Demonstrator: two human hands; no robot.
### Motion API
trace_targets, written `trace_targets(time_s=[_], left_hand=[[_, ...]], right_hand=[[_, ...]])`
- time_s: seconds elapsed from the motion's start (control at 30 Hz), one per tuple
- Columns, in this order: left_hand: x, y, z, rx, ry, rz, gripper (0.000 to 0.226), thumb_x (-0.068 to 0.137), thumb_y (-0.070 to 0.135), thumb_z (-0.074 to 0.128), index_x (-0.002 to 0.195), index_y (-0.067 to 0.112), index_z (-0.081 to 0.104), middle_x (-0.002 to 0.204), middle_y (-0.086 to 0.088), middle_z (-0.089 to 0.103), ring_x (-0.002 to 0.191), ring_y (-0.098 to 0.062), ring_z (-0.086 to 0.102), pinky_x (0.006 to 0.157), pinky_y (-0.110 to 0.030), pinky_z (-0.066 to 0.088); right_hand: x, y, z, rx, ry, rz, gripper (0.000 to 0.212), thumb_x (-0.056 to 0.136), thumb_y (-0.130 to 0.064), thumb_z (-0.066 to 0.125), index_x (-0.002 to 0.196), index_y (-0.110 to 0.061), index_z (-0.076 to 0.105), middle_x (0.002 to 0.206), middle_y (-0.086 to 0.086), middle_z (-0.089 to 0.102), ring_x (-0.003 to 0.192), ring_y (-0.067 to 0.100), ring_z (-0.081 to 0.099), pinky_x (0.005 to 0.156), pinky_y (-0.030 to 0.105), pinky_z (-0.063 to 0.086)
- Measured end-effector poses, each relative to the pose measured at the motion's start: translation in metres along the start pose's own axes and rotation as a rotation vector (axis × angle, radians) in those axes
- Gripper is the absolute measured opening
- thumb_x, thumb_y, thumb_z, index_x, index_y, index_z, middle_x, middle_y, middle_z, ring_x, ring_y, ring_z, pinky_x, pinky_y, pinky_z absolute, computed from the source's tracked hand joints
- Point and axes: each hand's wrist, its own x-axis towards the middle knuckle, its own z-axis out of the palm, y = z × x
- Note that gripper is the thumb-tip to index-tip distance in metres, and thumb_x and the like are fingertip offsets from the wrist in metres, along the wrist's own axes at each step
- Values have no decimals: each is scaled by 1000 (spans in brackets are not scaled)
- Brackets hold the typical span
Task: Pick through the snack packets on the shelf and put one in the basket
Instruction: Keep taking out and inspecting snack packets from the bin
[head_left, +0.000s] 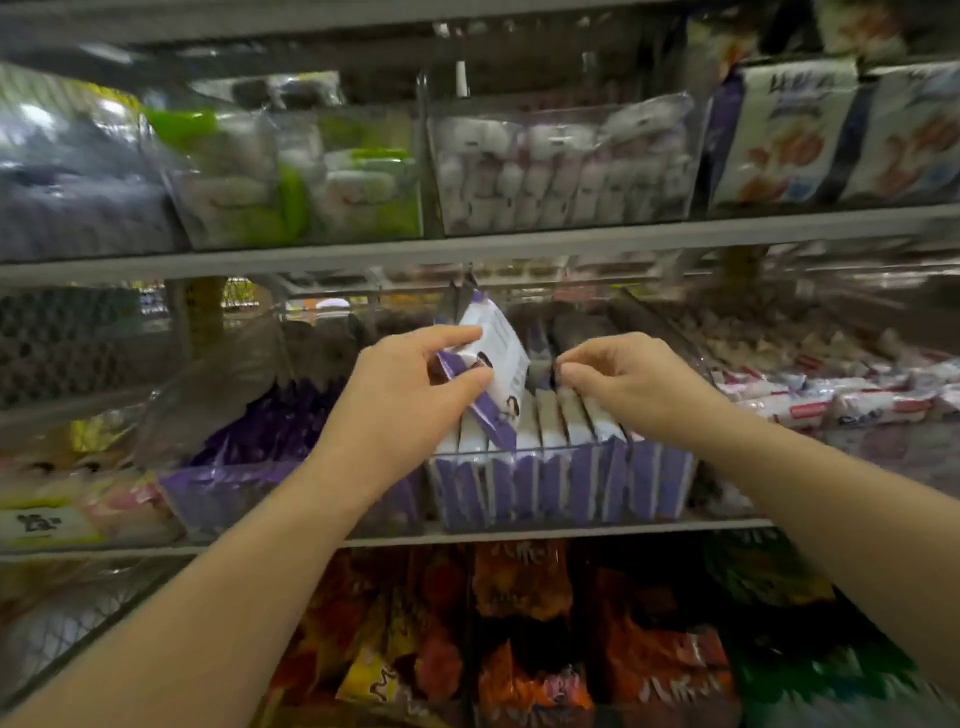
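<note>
A row of purple-and-white snack packets (566, 483) stands upright in a clear bin on the middle shelf (519, 532). My left hand (410, 384) pinches one purple-and-white packet (498, 353) between thumb and fingers and holds it tilted above the row. My right hand (618, 379) pinches the top edge of a packet further right in the same row (550, 410). No basket shows in the head view.
Clear bins of green-and-white and pale wrapped sweets (561, 171) fill the upper shelf. Loose purple packets (249, 467) lie in the bin to the left, white-and-red packets (810, 400) to the right. Orange and yellow bags (519, 623) hang on the shelf below.
</note>
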Motion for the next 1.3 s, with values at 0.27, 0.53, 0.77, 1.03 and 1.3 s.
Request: trace_targets(time_s=[0.27,0.53,0.77,1.03,1.3], left_hand=[[93,-3,38,361,-92,-13,38,87,41,62,124,35,64,93,2,67,107,-25,62,92,-37,49],[148,-11,71,583,-123,-27,29,90,45,53,113,32,65,112,3,68,110,-24,60,97,-35,42],[175,-15,89,524,-316,-12,35,91,34,59,125,34,61,127,2,61,113,-23,57,98,-36,48],[172,-28,102,455,-235,74,18,90,28,61,106,28,68,109,0,67,96,-21,61,74,-24,40],[183,-38,87,236,-207,-58,28,89,31,67,115,22,71,121,-1,68,112,-19,60,80,-18,37]], right_hand=[[91,26,9,-412,-169,-84,40,88,-29,62,127,-19,58,129,10,61,116,30,57,96,39,48],[124,48,27,-461,-278,-43,35,90,-40,56,123,-29,57,129,7,59,115,29,57,95,38,48],[127,55,24,-541,-285,-28,35,99,-28,47,132,-21,55,136,11,55,122,32,54,98,38,46],[125,54,22,-588,-265,-45,32,101,-26,43,129,-23,56,130,11,58,116,32,57,89,35,45],[121,51,19,-612,-274,-34,31,99,-14,44,125,-19,59,127,11,59,113,33,59,86,36,48]])
